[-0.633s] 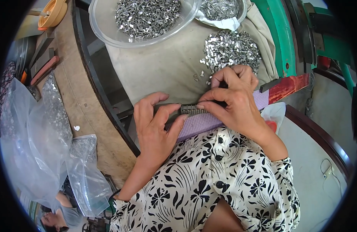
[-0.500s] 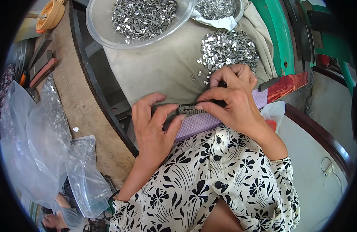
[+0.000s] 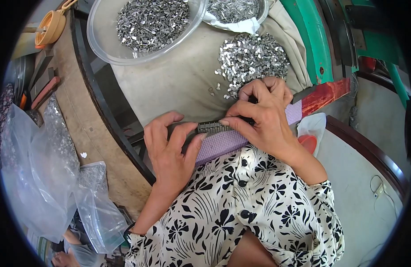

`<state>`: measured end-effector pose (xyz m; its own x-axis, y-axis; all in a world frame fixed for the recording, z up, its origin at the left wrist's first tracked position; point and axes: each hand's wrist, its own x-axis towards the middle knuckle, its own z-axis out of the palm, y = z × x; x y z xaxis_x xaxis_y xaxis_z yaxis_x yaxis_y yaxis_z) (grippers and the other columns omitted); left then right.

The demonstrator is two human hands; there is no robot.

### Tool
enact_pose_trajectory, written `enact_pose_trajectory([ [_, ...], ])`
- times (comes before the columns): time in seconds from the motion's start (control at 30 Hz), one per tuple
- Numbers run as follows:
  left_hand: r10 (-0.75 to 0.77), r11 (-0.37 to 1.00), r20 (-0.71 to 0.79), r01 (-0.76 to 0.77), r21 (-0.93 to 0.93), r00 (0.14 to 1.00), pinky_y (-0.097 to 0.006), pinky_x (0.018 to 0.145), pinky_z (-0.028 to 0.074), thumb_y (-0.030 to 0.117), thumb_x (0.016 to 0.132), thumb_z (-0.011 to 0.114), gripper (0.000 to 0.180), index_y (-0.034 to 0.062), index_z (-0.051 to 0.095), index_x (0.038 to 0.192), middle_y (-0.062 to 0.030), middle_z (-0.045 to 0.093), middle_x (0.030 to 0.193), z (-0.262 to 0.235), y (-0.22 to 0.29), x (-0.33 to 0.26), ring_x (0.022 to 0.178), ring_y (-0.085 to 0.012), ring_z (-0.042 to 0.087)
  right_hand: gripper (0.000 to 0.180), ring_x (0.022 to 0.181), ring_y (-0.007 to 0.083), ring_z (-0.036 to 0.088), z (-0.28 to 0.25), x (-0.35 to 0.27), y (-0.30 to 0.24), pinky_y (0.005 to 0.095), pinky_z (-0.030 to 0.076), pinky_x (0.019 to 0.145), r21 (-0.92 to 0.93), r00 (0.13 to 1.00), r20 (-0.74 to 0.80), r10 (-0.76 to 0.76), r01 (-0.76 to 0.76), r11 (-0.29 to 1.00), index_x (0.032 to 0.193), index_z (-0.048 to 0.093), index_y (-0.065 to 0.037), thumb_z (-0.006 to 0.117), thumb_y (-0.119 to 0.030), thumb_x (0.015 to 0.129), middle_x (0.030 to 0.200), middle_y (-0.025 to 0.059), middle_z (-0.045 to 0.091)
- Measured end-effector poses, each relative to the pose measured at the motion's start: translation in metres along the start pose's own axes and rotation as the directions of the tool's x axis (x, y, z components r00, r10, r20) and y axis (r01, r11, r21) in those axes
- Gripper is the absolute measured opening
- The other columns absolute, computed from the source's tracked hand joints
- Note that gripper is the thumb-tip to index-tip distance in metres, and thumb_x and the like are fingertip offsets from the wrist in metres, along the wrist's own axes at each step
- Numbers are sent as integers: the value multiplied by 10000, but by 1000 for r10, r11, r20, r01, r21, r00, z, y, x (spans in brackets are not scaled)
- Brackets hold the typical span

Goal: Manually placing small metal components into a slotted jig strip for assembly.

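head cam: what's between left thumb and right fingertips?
A short row of small metal pieces lined up on a dark strip atop the purple board, bridging left hand and right hand, in the head view.

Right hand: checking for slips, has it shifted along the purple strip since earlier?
No. The right hand stays at the same spot on the purple strip.
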<state>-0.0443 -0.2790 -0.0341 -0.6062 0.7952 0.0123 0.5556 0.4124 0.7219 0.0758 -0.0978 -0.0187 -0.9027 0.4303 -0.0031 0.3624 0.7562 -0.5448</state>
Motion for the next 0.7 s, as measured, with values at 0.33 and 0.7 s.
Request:
enact_pose_trajectory([
  [0.33,-13,1000,2,13,11,1000,-418,879,418,104,722,799,273,82,696,974,-115,578,1110,1,1,0,1046,-315,514,163,1022,226,439,-6,-1,6,409,236,928,51,998,62,2,-5,999,794,768,-179,829,-290,691,927,-54,560],
  [0.7,-3,1000,-2,3,29,1000,-419,886,415,110,723,800,274,87,698,976,-114,576,1114,1,1,0,1054,-315,511,152,1042,266,436,-5,8,3,464,244,931,54,997,61,-43,40,998,768,768,-157,826,-270,683,941,-31,565],
])
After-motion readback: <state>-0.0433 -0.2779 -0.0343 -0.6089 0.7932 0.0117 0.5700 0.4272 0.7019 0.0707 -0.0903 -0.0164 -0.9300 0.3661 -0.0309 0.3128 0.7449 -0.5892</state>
